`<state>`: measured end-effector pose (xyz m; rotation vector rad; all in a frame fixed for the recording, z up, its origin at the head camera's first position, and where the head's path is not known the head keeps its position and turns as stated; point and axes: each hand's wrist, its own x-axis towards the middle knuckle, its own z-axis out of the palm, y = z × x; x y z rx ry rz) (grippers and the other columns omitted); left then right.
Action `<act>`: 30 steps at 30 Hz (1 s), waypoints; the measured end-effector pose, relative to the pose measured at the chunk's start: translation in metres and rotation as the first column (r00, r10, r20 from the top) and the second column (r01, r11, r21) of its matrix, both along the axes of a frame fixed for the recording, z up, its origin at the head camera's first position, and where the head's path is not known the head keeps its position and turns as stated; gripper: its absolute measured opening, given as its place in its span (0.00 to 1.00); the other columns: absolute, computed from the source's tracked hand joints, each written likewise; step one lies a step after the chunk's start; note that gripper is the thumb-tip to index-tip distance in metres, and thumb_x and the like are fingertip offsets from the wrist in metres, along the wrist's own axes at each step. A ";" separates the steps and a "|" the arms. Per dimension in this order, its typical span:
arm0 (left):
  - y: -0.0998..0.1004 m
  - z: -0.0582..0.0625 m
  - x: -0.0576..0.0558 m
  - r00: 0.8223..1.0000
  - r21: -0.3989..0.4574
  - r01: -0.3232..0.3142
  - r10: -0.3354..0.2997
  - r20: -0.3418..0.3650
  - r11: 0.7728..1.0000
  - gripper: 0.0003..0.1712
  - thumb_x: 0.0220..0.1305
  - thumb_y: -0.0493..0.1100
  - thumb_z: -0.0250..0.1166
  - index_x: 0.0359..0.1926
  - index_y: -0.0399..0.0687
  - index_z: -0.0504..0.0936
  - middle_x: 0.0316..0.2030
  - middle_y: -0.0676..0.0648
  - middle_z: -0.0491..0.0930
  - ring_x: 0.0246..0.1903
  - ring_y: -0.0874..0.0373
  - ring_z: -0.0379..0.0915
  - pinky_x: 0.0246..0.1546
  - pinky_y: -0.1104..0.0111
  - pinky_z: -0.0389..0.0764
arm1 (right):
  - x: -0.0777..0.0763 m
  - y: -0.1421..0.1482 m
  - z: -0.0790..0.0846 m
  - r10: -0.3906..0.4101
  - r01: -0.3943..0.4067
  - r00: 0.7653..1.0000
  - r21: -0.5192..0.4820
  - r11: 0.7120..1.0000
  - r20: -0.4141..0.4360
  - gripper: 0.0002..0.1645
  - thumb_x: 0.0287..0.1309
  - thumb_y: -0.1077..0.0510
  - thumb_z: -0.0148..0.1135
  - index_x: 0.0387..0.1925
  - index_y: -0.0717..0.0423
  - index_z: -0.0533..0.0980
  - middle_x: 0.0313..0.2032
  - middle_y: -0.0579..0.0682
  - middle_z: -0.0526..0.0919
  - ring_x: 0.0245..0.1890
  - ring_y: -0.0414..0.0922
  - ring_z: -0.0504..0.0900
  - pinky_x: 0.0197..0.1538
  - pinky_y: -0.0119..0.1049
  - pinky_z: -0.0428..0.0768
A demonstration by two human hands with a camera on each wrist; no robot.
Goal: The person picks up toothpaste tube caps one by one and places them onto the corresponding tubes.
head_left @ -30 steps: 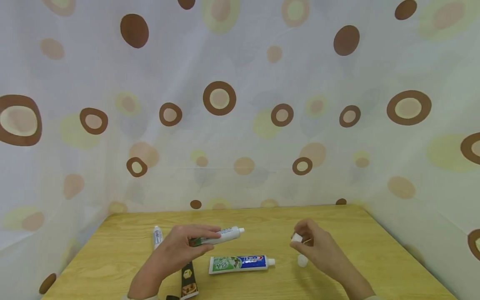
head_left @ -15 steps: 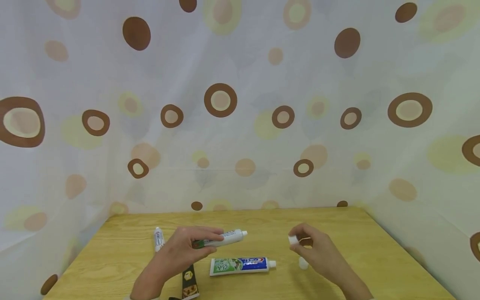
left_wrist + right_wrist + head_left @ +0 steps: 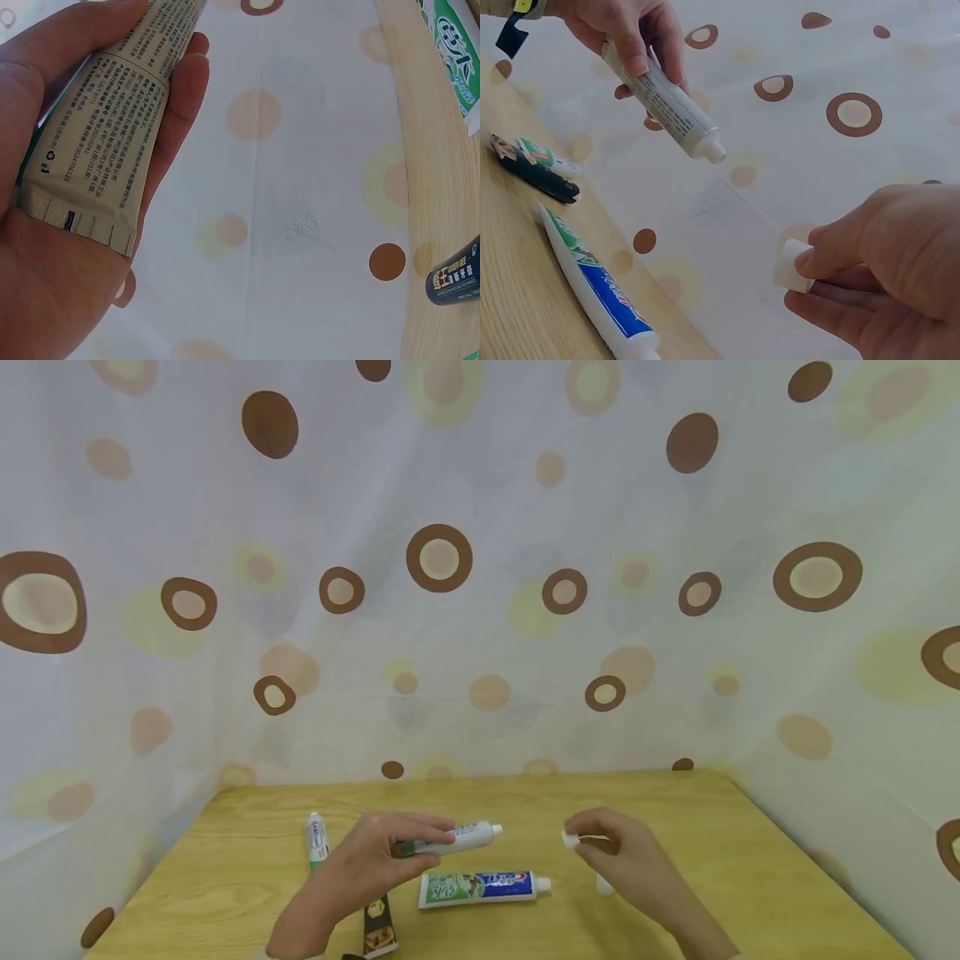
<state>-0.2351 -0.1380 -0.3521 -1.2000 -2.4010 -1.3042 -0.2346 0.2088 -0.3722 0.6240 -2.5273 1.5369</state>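
My left hand grips a white toothpaste tube above the table, its bare nozzle pointing right. The tube's crimped end lies against the palm in the left wrist view. Facing that nozzle, my right hand pinches a white cap between thumb and fingers, a short gap away from it. A second white cap rests on the table below the right hand, partly hidden by it. Under the gap lies a green and blue toothpaste tube, nozzle to the right.
A black toothpaste tube and a white and green tube lie at the left, partly behind my left hand and arm. The wooden table meets a dotted curtain at the back and sides.
The left hand has moved slightly right with the tube, and the right hand has brought its cap leftward. The gap between nozzle and cap has narrowed.
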 end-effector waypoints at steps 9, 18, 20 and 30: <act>0.007 0.000 0.000 0.999 -0.020 0.028 -0.029 -0.030 0.999 0.15 0.62 0.36 0.69 0.50 0.48 0.88 0.54 0.44 0.84 0.50 0.57 0.83 0.40 0.73 0.84 | 0.004 -0.012 0.000 0.058 -0.057 0.998 -0.055 0.997 0.000 0.14 0.63 0.59 0.66 0.49 0.57 0.79 0.49 0.56 0.82 0.49 0.38 0.83 0.51 0.30 0.82; 0.013 -0.002 0.001 0.998 -0.014 0.057 -0.057 0.008 0.998 0.15 0.61 0.37 0.69 0.49 0.49 0.88 0.54 0.45 0.84 0.51 0.59 0.82 0.37 0.73 0.84 | 0.008 -0.018 0.003 0.097 -0.096 0.995 -0.085 0.992 0.009 0.14 0.63 0.57 0.66 0.49 0.58 0.79 0.48 0.57 0.83 0.49 0.39 0.83 0.52 0.32 0.82; 0.015 -0.003 0.001 0.997 -0.006 0.078 -0.078 0.009 0.997 0.15 0.61 0.36 0.69 0.50 0.49 0.88 0.54 0.44 0.84 0.50 0.60 0.82 0.35 0.72 0.84 | 0.009 -0.020 0.003 0.109 -0.107 0.994 -0.093 0.990 0.021 0.15 0.63 0.57 0.66 0.49 0.58 0.79 0.49 0.57 0.83 0.49 0.38 0.83 0.52 0.31 0.82; 0.021 -0.004 0.002 0.990 -0.004 0.135 -0.135 -0.033 0.991 0.14 0.63 0.39 0.69 0.50 0.48 0.87 0.54 0.45 0.84 0.42 0.65 0.82 0.26 0.74 0.80 | 0.009 -0.027 0.001 0.170 -0.168 0.986 -0.117 0.979 0.004 0.14 0.63 0.58 0.65 0.48 0.59 0.79 0.48 0.60 0.82 0.49 0.40 0.83 0.52 0.30 0.82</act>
